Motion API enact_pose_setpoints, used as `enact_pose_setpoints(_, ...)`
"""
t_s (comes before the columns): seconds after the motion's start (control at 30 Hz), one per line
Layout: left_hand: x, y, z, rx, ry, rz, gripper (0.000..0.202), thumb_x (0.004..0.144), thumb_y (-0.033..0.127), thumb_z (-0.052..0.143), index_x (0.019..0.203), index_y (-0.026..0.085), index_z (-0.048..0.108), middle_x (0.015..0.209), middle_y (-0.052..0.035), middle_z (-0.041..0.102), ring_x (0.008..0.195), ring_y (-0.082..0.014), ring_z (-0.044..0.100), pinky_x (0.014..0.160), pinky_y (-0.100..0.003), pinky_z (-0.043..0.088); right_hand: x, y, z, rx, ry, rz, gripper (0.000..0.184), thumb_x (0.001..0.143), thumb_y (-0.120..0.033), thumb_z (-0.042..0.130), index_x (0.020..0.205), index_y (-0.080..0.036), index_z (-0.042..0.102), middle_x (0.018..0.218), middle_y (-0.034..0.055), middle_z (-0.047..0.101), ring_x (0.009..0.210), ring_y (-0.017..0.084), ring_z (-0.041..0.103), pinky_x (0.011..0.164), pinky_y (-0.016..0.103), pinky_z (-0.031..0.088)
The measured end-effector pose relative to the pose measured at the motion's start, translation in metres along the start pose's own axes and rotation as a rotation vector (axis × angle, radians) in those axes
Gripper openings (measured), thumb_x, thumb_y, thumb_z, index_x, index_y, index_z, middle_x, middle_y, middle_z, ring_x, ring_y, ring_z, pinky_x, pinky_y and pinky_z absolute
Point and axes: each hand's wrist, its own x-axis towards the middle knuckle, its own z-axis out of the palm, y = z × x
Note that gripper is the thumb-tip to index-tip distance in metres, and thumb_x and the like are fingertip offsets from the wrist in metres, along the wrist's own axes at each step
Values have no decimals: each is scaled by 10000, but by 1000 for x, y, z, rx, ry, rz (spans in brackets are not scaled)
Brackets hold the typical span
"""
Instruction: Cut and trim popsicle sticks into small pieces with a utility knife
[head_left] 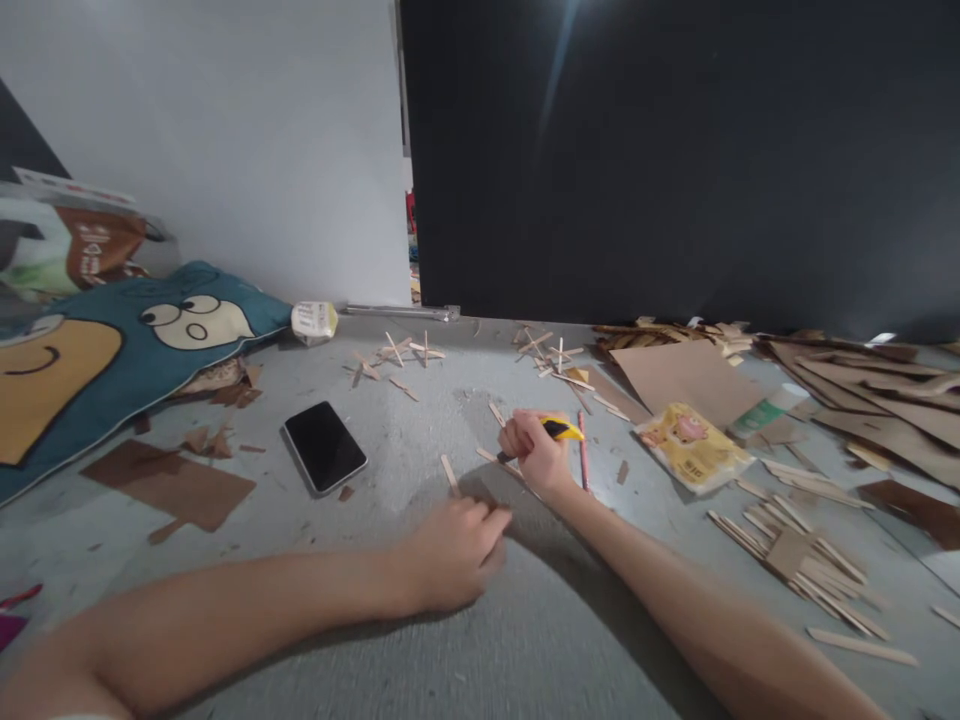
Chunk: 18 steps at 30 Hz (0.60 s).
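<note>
My right hand (531, 450) is closed around a yellow and black utility knife (561, 429), its front end pointing down and left at a thin wooden stick (489, 456) on the grey surface. Just below and to the left, my left hand (461, 550) rests low with its fingers curled together, slightly blurred. Another wooden stick (448, 472) runs up to its knuckles. Whatever the left fingers hold, if anything, is hidden. A red pencil-like rod (583, 450) lies right of my right hand.
A phone (325, 447) lies to the left, near a cardboard piece (171, 484) and a blue cartoon cushion (150, 340). On the right are a yellow packet (691, 446), bundled wooden sticks (795, 555) and stacked cardboard (870, 400). Loose sticks (395, 348) lie before the dark panel (675, 160).
</note>
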Motion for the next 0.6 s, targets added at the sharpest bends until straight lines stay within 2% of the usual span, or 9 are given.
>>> enact_pose_setpoints(0.1,1,-1,0,-107,-12,-45,193,982,174,453,966,169,645,901,-102,727,829,-256,701,774,-380,515,0,-1,0,-1,-2,-16,697,830,-495,815,431,-246,300,409,-103,200,399,69,139,446,299,127)
enact_pose_setpoints(0.17,4,-5,2,-291,33,-170,148,959,170,480,998,178,623,889,-85,728,826,-245,701,776,-376,518,1,-9,3,2,0,-36,696,834,-506,810,433,-244,305,417,-96,210,416,80,161,465,306,155)
enact_pose_setpoints(0.23,10,-13,6,-572,164,-349,210,948,147,481,1135,182,568,878,-52,723,800,-212,695,757,-350,518,0,-19,7,21,2,-77,677,845,-503,798,445,-240,319,434,-84,236,437,94,193,489,313,179)
enact_pose_setpoints(0.27,14,-17,9,-727,220,-395,273,964,142,467,1230,180,515,869,-36,722,801,-200,696,759,-343,521,0,-24,9,35,-1,-108,659,854,-493,792,457,-238,332,445,-78,251,448,101,209,500,316,188)
enact_pose_setpoints(0.33,21,-26,11,-991,313,-453,278,1025,216,462,1299,175,441,859,-25,712,741,-181,683,708,-329,525,-3,-32,15,56,-28,-164,604,880,-471,774,495,-237,371,475,-69,281,471,117,245,518,319,213)
enact_pose_setpoints(0.4,27,-32,11,-1234,320,-433,392,1033,311,545,1365,187,376,894,-25,724,677,-164,679,670,-325,537,-8,-36,21,55,-68,-211,548,916,-462,746,541,-239,415,515,-57,316,504,137,294,539,323,249)
enact_pose_setpoints(0.47,30,-35,9,-1392,296,-344,515,1000,406,655,1365,203,354,914,-34,749,676,-164,697,686,-335,553,-12,-37,26,36,-109,-248,512,953,-460,711,575,-240,444,552,-44,348,540,154,339,563,329,285)
enact_pose_setpoints(0.53,31,-36,7,-1449,291,-261,561,966,479,716,1314,213,365,894,-31,763,690,-167,712,707,-339,559,-16,-35,28,4,-142,-269,505,986,-464,673,595,-241,446,570,-37,363,561,164,365,581,334,313)
enact_pose_setpoints(0.6,31,-37,6,-1453,307,-234,557,952,523,729,1257,222,374,854,-17,763,679,-164,711,700,-331,557,-19,-32,26,-51,-159,-266,500,1013,-478,629,613,-242,445,578,-31,380,577,174,400,600,342,349)
